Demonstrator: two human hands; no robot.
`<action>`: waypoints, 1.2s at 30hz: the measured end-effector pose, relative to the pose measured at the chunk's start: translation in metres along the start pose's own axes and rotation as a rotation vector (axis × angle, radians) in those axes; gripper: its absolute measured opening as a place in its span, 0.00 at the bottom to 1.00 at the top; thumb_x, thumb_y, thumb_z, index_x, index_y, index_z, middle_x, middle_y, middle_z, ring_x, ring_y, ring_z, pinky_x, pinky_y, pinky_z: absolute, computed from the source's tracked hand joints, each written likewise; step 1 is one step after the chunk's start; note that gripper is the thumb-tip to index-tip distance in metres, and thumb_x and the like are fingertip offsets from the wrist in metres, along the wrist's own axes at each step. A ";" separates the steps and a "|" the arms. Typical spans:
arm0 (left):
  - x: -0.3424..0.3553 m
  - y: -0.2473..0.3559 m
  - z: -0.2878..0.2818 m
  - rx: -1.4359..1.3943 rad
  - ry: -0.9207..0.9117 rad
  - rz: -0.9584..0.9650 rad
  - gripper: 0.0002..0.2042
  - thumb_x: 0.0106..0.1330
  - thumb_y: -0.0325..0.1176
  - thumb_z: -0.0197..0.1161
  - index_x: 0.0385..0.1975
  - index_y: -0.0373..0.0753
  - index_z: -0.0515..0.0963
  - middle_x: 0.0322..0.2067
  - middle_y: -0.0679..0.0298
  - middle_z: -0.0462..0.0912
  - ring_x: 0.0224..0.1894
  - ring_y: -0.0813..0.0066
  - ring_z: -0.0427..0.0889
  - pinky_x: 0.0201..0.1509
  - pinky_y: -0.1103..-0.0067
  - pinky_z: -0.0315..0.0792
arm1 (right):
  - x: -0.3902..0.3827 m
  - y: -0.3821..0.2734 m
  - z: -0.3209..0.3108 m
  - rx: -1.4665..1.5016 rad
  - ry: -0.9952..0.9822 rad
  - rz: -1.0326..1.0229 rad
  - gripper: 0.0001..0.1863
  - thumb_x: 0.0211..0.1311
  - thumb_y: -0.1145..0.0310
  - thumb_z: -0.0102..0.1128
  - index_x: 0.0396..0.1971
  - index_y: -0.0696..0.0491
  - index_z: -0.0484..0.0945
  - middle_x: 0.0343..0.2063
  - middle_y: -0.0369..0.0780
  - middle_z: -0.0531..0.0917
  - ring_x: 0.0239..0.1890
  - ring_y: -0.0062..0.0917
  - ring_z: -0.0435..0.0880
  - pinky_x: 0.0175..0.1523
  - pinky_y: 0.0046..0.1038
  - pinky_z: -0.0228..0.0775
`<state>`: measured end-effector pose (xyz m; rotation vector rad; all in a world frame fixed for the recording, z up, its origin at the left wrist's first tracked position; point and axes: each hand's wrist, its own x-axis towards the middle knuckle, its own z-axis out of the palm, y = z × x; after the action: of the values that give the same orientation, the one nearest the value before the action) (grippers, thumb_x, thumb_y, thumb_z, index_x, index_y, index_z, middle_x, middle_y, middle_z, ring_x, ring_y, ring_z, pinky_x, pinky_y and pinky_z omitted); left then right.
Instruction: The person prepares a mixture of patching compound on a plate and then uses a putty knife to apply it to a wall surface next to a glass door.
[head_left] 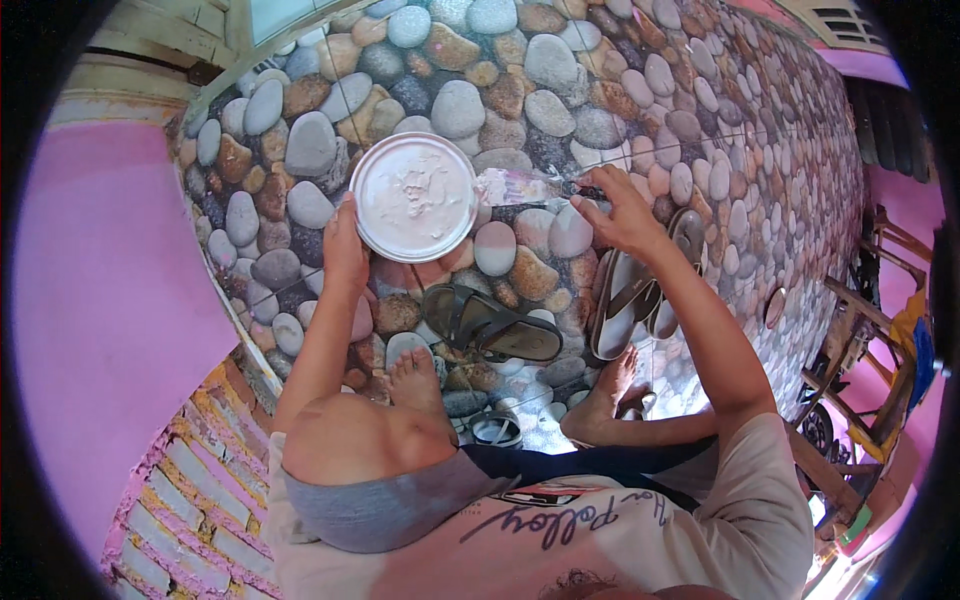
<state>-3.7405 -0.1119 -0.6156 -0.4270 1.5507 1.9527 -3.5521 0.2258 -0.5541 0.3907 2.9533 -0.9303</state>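
A round white tub or lid (412, 172), its surface covered with uneven white paste, is in front of me at the pebble-patterned floor. Around its near left rim, the fingers of my left hand (346, 245) are closed; some of them are hidden beneath the edge. To its right lies a narrow clear plastic packet (522, 187) with pink and purple print and a whitish left end. My right hand (622, 208) pinches the packet's right end between thumb and fingers. What the packet holds is too unclear to tell.
A dark sandal (490, 325) lies between my feet and the tub. Brown flip-flops (628, 300) sit below my right hand. A pink wall (110, 270) rises at the left, with a wooden rack (860, 330) far right.
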 end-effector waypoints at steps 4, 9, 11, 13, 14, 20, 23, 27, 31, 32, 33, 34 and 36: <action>-0.001 -0.004 0.009 -0.025 -0.007 0.007 0.19 0.73 0.40 0.49 0.47 0.28 0.75 0.43 0.58 0.81 0.43 0.72 0.80 0.50 0.78 0.72 | 0.011 -0.051 -0.017 -0.088 0.075 -0.078 0.14 0.55 0.63 0.65 0.39 0.53 0.76 0.35 0.44 0.75 0.41 0.40 0.74 0.46 0.39 0.66; -0.009 0.000 0.024 -0.111 -0.038 -0.016 0.19 0.73 0.40 0.49 0.48 0.28 0.74 0.45 0.56 0.81 0.46 0.71 0.80 0.51 0.77 0.72 | 0.016 -0.110 -0.037 -0.315 0.169 -0.257 0.13 0.50 0.69 0.64 0.38 0.51 0.79 0.34 0.39 0.76 0.40 0.34 0.75 0.44 0.36 0.66; -0.009 0.003 0.026 -0.134 -0.038 -0.020 0.19 0.73 0.40 0.49 0.48 0.28 0.74 0.45 0.56 0.81 0.47 0.71 0.80 0.52 0.77 0.72 | 0.016 -0.113 -0.038 -0.345 0.194 -0.324 0.14 0.48 0.71 0.64 0.38 0.50 0.79 0.34 0.37 0.76 0.39 0.32 0.75 0.44 0.34 0.66; -0.007 0.005 0.028 -0.175 -0.029 -0.036 0.19 0.73 0.40 0.49 0.49 0.28 0.74 0.46 0.56 0.81 0.47 0.71 0.80 0.52 0.77 0.72 | 0.015 -0.112 -0.039 -0.425 0.227 -0.412 0.16 0.45 0.73 0.64 0.38 0.49 0.80 0.33 0.35 0.76 0.39 0.30 0.75 0.43 0.33 0.66; -0.009 0.006 0.028 -0.177 -0.030 -0.035 0.19 0.73 0.40 0.49 0.49 0.28 0.74 0.46 0.56 0.81 0.47 0.71 0.80 0.52 0.77 0.72 | 0.013 -0.113 -0.040 -0.428 0.227 -0.414 0.16 0.45 0.73 0.64 0.38 0.49 0.80 0.33 0.35 0.76 0.39 0.30 0.75 0.43 0.33 0.66; -0.008 0.004 0.028 -0.208 -0.057 -0.031 0.18 0.73 0.39 0.50 0.49 0.29 0.74 0.47 0.57 0.80 0.47 0.71 0.80 0.52 0.77 0.72 | 0.007 -0.112 -0.049 -0.424 0.222 -0.366 0.15 0.45 0.73 0.65 0.37 0.50 0.81 0.34 0.35 0.77 0.41 0.29 0.76 0.43 0.33 0.65; -0.008 0.007 0.031 -0.211 -0.065 -0.030 0.17 0.73 0.39 0.50 0.49 0.30 0.74 0.46 0.57 0.81 0.47 0.71 0.80 0.51 0.77 0.73 | 0.005 -0.114 -0.057 -0.270 0.133 -0.242 0.13 0.49 0.73 0.66 0.37 0.52 0.81 0.34 0.37 0.77 0.40 0.32 0.77 0.43 0.33 0.68; -0.004 0.009 0.031 -0.229 -0.092 -0.024 0.17 0.73 0.40 0.50 0.47 0.30 0.75 0.44 0.58 0.81 0.46 0.72 0.81 0.51 0.77 0.73 | 0.005 -0.099 -0.062 0.150 0.046 -0.043 0.11 0.55 0.71 0.67 0.39 0.54 0.81 0.34 0.39 0.79 0.37 0.30 0.80 0.44 0.29 0.71; 0.004 0.008 0.029 -0.251 -0.106 -0.053 0.17 0.73 0.40 0.50 0.47 0.31 0.75 0.45 0.59 0.82 0.46 0.72 0.81 0.51 0.78 0.73 | 0.005 -0.057 -0.068 0.623 -0.018 0.289 0.14 0.58 0.69 0.67 0.43 0.57 0.80 0.37 0.37 0.83 0.39 0.19 0.80 0.44 0.22 0.71; 0.005 0.006 0.025 -0.256 -0.108 -0.055 0.17 0.73 0.40 0.50 0.47 0.31 0.75 0.45 0.59 0.82 0.46 0.72 0.81 0.51 0.78 0.73 | 0.003 -0.052 -0.077 0.674 -0.097 0.421 0.16 0.59 0.68 0.67 0.46 0.57 0.79 0.39 0.37 0.83 0.40 0.17 0.80 0.45 0.21 0.72; 0.006 0.005 0.022 -0.255 -0.104 -0.029 0.17 0.73 0.40 0.50 0.47 0.32 0.75 0.45 0.59 0.82 0.46 0.73 0.81 0.51 0.78 0.73 | 0.000 -0.043 -0.080 0.669 -0.096 0.422 0.16 0.59 0.68 0.67 0.46 0.57 0.79 0.39 0.37 0.83 0.40 0.17 0.80 0.45 0.21 0.72; 0.008 0.003 0.022 -0.252 -0.107 -0.008 0.16 0.73 0.40 0.51 0.47 0.32 0.75 0.45 0.60 0.82 0.46 0.73 0.81 0.51 0.78 0.73 | -0.006 -0.029 -0.081 0.734 -0.077 0.500 0.16 0.59 0.68 0.66 0.46 0.57 0.79 0.38 0.37 0.83 0.40 0.17 0.80 0.45 0.20 0.72; 0.005 0.003 0.021 -0.249 -0.091 -0.009 0.16 0.73 0.40 0.51 0.47 0.32 0.75 0.44 0.60 0.81 0.46 0.73 0.80 0.51 0.78 0.73 | -0.017 -0.011 -0.080 0.861 -0.022 0.580 0.16 0.60 0.69 0.65 0.47 0.57 0.78 0.38 0.36 0.83 0.38 0.17 0.80 0.44 0.20 0.72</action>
<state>-3.7438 -0.0913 -0.6105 -0.4393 1.2522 2.1355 -3.5339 0.2586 -0.4803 1.1327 2.0229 -1.9689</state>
